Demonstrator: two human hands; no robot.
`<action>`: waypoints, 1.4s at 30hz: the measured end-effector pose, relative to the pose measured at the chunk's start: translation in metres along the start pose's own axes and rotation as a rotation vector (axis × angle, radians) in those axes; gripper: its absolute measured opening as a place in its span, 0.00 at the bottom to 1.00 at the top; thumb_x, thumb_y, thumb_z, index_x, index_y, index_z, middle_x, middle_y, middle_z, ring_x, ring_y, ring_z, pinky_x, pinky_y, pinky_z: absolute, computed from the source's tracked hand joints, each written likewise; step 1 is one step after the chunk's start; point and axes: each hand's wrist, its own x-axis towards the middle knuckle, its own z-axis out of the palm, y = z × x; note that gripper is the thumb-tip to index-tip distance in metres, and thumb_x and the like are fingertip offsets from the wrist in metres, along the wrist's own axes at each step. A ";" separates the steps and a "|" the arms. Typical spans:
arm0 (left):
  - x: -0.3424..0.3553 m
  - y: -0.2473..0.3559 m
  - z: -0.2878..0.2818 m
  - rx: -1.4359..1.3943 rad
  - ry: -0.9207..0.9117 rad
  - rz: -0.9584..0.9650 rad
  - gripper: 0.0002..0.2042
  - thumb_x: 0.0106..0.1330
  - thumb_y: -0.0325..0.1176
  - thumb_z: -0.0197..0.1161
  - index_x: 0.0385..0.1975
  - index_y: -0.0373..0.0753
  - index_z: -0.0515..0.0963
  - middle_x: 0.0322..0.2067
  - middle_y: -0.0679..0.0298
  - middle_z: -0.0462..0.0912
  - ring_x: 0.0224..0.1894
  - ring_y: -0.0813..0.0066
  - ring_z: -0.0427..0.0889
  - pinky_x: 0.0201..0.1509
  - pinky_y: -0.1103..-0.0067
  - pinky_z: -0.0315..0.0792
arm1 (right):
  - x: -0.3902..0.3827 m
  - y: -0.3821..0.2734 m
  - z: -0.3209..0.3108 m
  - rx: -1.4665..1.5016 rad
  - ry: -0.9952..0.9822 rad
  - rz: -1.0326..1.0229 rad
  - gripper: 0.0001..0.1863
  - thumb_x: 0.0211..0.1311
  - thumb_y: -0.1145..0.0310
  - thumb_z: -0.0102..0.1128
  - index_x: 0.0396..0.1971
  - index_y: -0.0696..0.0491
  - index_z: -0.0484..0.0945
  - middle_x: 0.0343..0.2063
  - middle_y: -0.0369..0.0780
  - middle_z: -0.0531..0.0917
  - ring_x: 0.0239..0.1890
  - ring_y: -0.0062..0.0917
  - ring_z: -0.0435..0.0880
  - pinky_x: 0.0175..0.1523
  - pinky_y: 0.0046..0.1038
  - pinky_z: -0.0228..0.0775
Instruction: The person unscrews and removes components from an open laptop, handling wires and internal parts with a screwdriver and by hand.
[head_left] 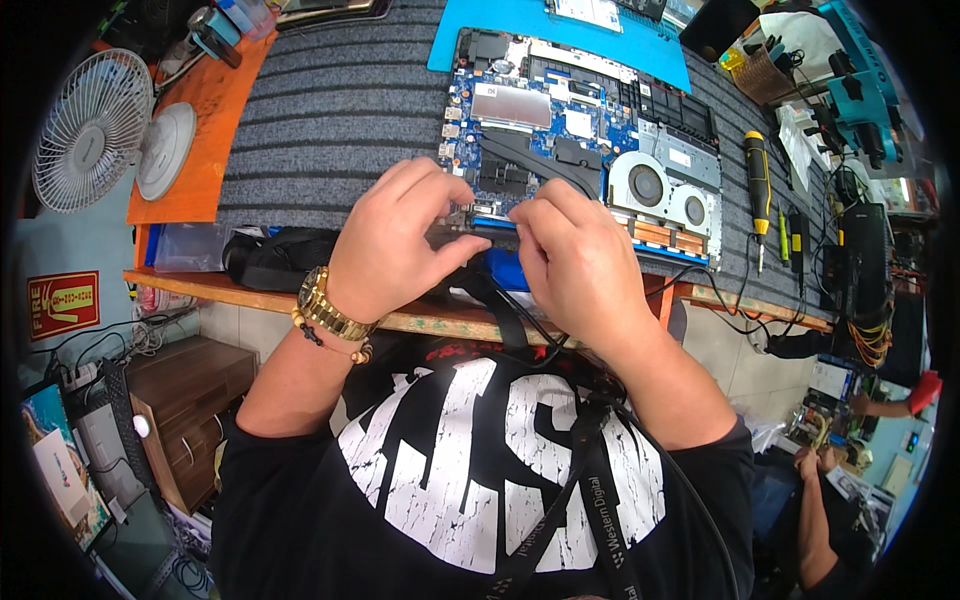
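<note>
An opened laptop (590, 150) lies on the grey ribbed mat, its blue circuit board, black heat pipes and two round fans showing. My left hand (395, 235) rests at the laptop's near edge, fingers bent and pinched toward the middle, a gold watch and bead bracelet on the wrist. My right hand (575, 255) sits just beside it, fingertips pressed down on the same near edge. The two hands almost touch. What the fingertips pinch is hidden under them.
A yellow-and-black electric screwdriver (757, 180) lies right of the laptop. A blue mat (520, 25) lies behind it. A white fan (90, 130) stands at far left, a black pouch (275, 258) at the bench edge. Another person's arms (815, 490) work at lower right.
</note>
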 end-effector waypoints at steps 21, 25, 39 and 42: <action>0.003 0.000 0.000 0.108 -0.050 0.126 0.18 0.58 0.30 0.86 0.44 0.38 0.85 0.40 0.59 0.85 0.44 0.52 0.83 0.49 0.62 0.79 | -0.004 0.001 0.006 -0.016 0.049 -0.025 0.11 0.60 0.79 0.72 0.41 0.54 0.84 0.40 0.42 0.81 0.42 0.44 0.85 0.49 0.43 0.76; 0.004 0.000 0.000 0.127 -0.049 0.138 0.17 0.58 0.31 0.86 0.44 0.38 0.85 0.40 0.59 0.85 0.44 0.51 0.83 0.49 0.62 0.79 | -0.003 0.003 0.008 -0.009 0.040 -0.022 0.11 0.60 0.80 0.72 0.42 0.54 0.84 0.40 0.42 0.81 0.41 0.43 0.85 0.48 0.43 0.76; 0.004 -0.002 -0.001 0.058 -0.031 0.102 0.20 0.56 0.32 0.89 0.43 0.37 0.85 0.37 0.59 0.83 0.39 0.57 0.82 0.45 0.66 0.78 | -0.003 0.001 -0.001 -0.007 0.013 -0.005 0.11 0.60 0.79 0.71 0.42 0.55 0.84 0.39 0.43 0.81 0.42 0.43 0.86 0.48 0.44 0.79; 0.004 -0.003 -0.001 0.025 -0.025 0.093 0.20 0.55 0.33 0.90 0.43 0.37 0.85 0.36 0.59 0.83 0.37 0.59 0.81 0.43 0.67 0.77 | -0.007 0.000 -0.003 -0.005 -0.005 0.048 0.11 0.60 0.79 0.71 0.42 0.55 0.85 0.39 0.43 0.81 0.41 0.44 0.87 0.47 0.45 0.80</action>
